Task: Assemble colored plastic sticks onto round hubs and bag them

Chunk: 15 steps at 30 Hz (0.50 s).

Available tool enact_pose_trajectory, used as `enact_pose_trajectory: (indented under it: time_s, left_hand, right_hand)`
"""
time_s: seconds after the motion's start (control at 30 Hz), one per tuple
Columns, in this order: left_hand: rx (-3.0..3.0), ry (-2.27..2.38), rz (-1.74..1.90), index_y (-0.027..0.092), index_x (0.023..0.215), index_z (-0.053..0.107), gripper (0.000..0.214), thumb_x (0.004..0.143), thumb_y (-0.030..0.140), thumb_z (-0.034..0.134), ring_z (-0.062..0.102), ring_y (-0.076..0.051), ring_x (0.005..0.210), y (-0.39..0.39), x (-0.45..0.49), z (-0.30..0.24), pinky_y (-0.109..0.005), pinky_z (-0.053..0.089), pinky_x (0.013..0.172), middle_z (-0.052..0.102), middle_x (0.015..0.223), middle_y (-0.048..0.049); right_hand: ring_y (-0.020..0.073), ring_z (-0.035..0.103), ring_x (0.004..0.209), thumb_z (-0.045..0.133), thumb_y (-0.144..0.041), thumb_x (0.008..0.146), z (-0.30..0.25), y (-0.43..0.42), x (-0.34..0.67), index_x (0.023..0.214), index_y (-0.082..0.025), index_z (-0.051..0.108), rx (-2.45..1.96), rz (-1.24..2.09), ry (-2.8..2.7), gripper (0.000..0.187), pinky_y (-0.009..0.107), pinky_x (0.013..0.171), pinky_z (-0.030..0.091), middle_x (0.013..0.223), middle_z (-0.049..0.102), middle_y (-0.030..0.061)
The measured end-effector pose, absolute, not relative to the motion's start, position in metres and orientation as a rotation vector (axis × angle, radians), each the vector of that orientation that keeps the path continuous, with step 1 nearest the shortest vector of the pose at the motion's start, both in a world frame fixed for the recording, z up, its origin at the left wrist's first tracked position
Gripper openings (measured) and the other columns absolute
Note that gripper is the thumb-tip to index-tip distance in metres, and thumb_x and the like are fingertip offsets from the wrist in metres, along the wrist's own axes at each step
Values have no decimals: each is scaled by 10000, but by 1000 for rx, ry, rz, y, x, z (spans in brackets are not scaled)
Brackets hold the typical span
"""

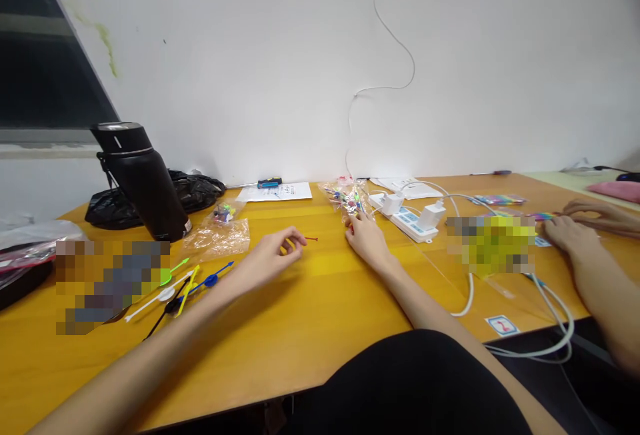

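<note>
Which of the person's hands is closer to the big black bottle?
Left. The left hand is to the right of the black bottle; the right hand is farther right, at the clear bag.

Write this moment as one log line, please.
Left hand: at red piece, grip unclear | Right hand: at clear bag, grip unclear | Table: coloured arrows, picture left

White wall [250, 55] at 12 o'clock, thin wire [412, 55] at 1. Dark window [37, 68] at 10, green stain [106, 40] nr it. Brown tbl [320, 328] at 6, pale tbl [553, 184] at 3.
</note>
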State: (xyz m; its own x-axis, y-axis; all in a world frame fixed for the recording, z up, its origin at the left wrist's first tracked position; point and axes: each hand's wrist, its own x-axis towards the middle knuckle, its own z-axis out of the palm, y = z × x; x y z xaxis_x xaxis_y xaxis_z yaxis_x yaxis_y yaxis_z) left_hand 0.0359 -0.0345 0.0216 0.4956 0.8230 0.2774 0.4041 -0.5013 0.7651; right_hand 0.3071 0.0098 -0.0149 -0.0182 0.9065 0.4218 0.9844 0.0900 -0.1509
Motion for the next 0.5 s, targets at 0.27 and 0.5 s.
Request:
enact_pose_trajectory:
  time_s: [0.27, 0.5]
  left_hand:
    - [1369, 779, 989, 175, 1164, 576, 376, 834, 311, 694, 714, -197, 964, -20, 49, -33, -403, 520, 985, 692, 1220, -141]
    - [1216, 743, 937, 156, 1092, 618, 365, 781, 267, 774, 717, -217, 1024, -16, 46, -26, -394, 498, 1049, 747, 1147, -129]
  right_hand:
    - [178, 651, 943, 593, -218, 948, -7, -2, 265, 1111, -190, 628, -984, 331, -2032, 169, 328, 890, 528, 1067, 674, 74]
    - [151, 652, 881, 676, -229, 906, -12, -15, 239, 1073, -216, 666, -769, 518, -2132, 168, 309, 843, 551, 1078, 632, 51]
